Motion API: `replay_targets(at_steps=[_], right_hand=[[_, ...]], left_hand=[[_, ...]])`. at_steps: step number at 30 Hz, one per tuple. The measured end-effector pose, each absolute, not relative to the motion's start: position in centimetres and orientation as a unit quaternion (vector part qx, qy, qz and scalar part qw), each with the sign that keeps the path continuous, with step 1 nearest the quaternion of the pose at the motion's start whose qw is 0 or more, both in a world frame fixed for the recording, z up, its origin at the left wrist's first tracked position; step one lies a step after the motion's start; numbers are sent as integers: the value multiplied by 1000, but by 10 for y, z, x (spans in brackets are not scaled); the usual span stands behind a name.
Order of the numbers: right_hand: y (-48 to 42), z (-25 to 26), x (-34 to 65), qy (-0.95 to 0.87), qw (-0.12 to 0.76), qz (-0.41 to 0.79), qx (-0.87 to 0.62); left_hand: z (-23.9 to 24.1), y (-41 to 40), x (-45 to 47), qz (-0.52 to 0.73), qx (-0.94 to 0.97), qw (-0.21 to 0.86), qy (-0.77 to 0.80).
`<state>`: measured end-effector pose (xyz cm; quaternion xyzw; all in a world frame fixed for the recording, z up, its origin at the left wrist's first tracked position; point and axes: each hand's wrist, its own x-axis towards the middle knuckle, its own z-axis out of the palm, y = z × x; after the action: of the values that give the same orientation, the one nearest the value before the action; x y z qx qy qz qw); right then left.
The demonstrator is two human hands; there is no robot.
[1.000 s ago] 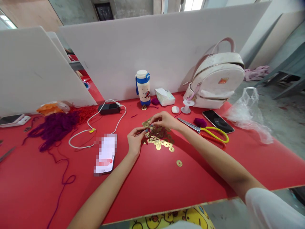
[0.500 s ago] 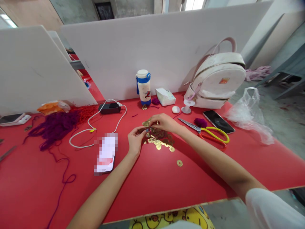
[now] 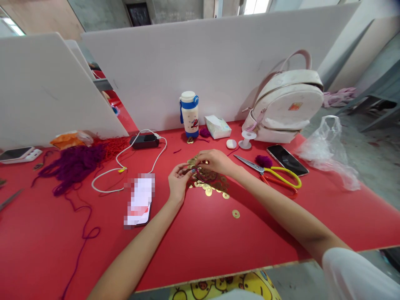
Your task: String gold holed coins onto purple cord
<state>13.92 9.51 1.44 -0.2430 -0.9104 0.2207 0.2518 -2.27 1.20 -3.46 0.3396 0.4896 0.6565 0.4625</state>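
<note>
Over a heap of gold-coloured coins (image 3: 208, 191) with holes in the middle, my two hands are close together. My left hand (image 3: 178, 181) is closed in a pinch on a thin purple cord (image 3: 208, 180), part of which lies over the coins. The fingers of my right hand (image 3: 216, 161) are pinched on the same cord, just right of the left fingertips. Whether a coin is also between the fingers is too small to make out. A single coin (image 3: 236, 214) lies apart, nearer to me.
Scissors (image 3: 265, 170), a purple yarn ball (image 3: 263, 161) and a phone (image 3: 287, 160) lie to the right. A bottle (image 3: 190, 114), tissue pack (image 3: 218, 127), spool (image 3: 246, 140) and backpack (image 3: 284, 108) stand behind. Leftward are a lit phone (image 3: 140, 200), power bank (image 3: 145, 141) and purple yarn (image 3: 75, 164).
Both hands stay over the coins, with only slight finger movement at the cord. The whole view has shifted a few pixels; nothing else has visibly moved.
</note>
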Motion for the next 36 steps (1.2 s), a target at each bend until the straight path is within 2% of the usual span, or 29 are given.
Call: replay_targets(at_steps=[13, 20, 28, 36], right_hand=[[91, 19, 138, -888, 274, 268, -252], [95, 13, 134, -855, 305, 355, -226], [104, 5, 137, -784, 262, 513, -230], [103, 7, 138, -758, 226, 554, -260]], left_hand=[[-35, 12, -22, 661, 335, 455, 494], [-34, 12, -22, 668, 329, 448, 495], [-35, 11, -23, 670, 320, 461, 485], [-33, 10, -23, 665, 321, 457, 495]])
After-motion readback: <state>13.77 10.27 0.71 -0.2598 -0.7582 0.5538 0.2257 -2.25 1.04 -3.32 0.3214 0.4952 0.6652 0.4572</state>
